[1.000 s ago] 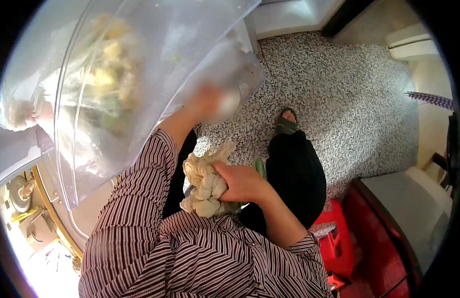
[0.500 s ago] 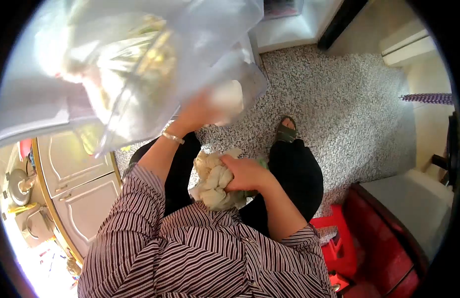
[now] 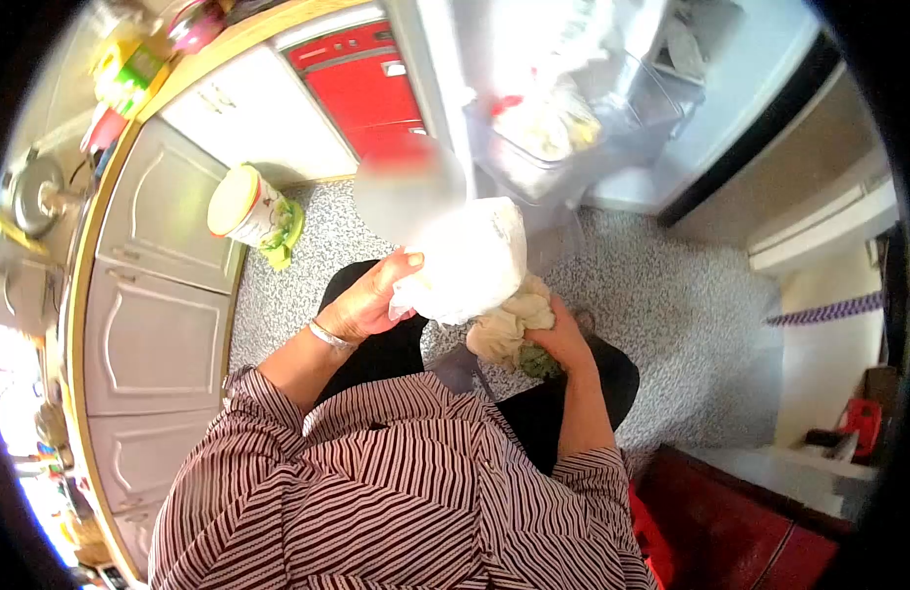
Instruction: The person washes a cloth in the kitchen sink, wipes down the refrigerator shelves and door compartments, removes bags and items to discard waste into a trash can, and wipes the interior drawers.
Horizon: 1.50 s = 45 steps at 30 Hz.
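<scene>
My left hand point(image 3: 371, 298) grips a white plastic-wrapped bundle point(image 3: 479, 256) by its near left side, above my knees. My right hand point(image 3: 565, 339) is closed on a cream crumpled bag or cloth point(image 3: 511, 323), just below and right of the bundle. Something green point(image 3: 540, 360) shows under that crumpled piece, against the right palm; its kind is unclear. A pulled-out clear fridge drawer point(image 3: 637, 118) is beyond both hands, with bagged things point(image 3: 548, 123) in it. A pale round shape point(image 3: 408, 187), blurred, lies behind the bundle.
The open fridge point(image 3: 760, 59) stands ahead on the right. A tub with a yellow lid point(image 3: 240, 205) is on the speckled floor point(image 3: 671, 285) by the white cabinets point(image 3: 155, 334). A red-fronted appliance point(image 3: 361, 84) is beyond. A dark red piece of furniture point(image 3: 730, 511) is at lower right.
My view has turned, and the drawer appears farther off and to the right. My left hand has drawn the white thing back toward me. My right hand has shifted right with the crumpled piece.
</scene>
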Tool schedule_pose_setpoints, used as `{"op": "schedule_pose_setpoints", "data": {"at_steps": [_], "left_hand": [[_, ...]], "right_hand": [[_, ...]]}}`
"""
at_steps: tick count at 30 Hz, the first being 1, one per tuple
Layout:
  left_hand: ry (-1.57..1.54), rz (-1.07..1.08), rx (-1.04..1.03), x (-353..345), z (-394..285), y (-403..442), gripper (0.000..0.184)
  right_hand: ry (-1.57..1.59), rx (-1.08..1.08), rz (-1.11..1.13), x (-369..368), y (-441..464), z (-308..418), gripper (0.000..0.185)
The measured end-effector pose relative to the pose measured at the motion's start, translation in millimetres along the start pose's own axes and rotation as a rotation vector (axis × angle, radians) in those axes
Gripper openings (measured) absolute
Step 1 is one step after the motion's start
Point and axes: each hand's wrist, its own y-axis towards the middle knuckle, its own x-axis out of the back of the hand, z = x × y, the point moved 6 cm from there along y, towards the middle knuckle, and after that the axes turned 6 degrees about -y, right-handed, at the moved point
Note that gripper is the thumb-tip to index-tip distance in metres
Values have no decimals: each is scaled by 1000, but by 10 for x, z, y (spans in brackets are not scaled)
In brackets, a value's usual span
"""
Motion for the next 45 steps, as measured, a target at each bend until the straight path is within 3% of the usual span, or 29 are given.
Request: {"op": "schedule_pose_setpoints", "data": {"at_steps": [3,9,11,13,17,22,37,41,43,45], "left_hand": [[-189,-102,-66,40,-223,-395,58],[-348,64,-221,96,-528,-652,74],[-384,127,-247,64,-624,-746,76],[-513,263,-217,-22,-666,-811,72],[-485,327,-263,-11,-748,-884,72],[-806,494,-161,-56,-776,-1005,66],[-1000,622,-114,-76,-842,-1081,72],[-840,493,-234,-5,-900,-997,74],[-685,339,-309,-30,-988,-1013,74],[-603,239,-362,-34,-991,-982,74]], "right_hand": [[182,-81,-47,-131,-136,97,82],[302,-202,-44,-348,-326,204,80],[301,-126,-21,-422,-323,177,79],[230,-110,-30,-476,-331,134,76],[168,-68,-20,-551,-360,172,74],[135,-82,2,-629,-394,205,76],[64,-95,-3,-667,-421,179,79],[-104,-167,-34,-650,-414,66,85],[-274,75,-247,-571,-392,109,93],[-313,50,-292,-436,-366,46,95]]}}
